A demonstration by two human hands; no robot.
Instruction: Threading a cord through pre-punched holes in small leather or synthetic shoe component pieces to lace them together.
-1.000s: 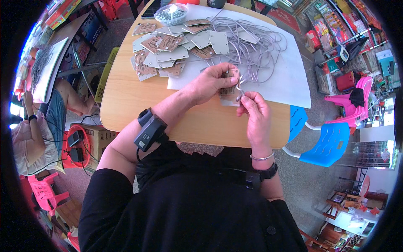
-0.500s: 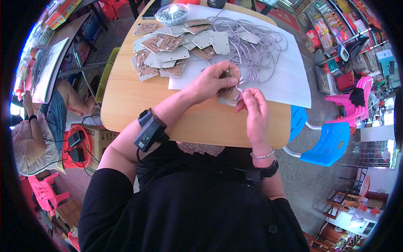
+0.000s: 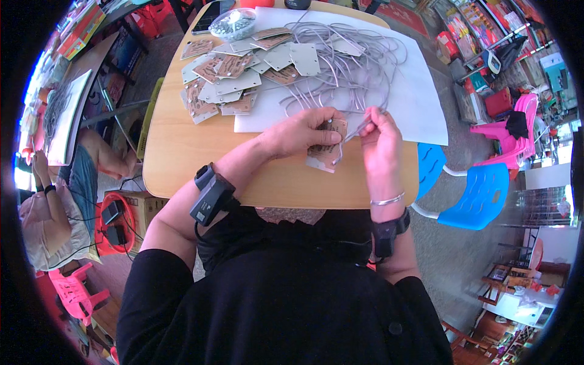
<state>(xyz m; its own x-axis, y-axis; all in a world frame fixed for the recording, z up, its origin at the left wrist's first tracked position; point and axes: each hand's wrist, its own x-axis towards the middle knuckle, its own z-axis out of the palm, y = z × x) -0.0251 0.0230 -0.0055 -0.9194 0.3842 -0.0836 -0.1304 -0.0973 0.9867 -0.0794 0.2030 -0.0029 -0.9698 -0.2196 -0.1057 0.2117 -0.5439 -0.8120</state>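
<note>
Near the front of the table, my left hand [image 3: 310,131] pinches a small brown-and-grey board [image 3: 325,149] between thumb and fingers. Its pale lower corner sticks out below my thumb. A thin grey cord [image 3: 351,135] crosses the board's right side, one end hanging down over its face. My right hand [image 3: 382,137], fingers closed, grips that cord just right of the board. Beyond my hands lies a loose pile of similar boards [image 3: 243,79], some grey side up, some brown. A tangle of grey cords [image 3: 359,67] spreads over a white sheet [image 3: 420,112].
A clear tub of small metal pieces [image 3: 233,24] and a phone [image 3: 213,17] stand at the table's far left. Blue chairs [image 3: 474,198] are at the right edge. Another person [image 3: 55,207] works at a table to the left. Stocked shelves [image 3: 480,36] line the far right.
My right hand has drawn up and to the right with the cord, away from the board. The board sits slightly lower, and more of its face shows.
</note>
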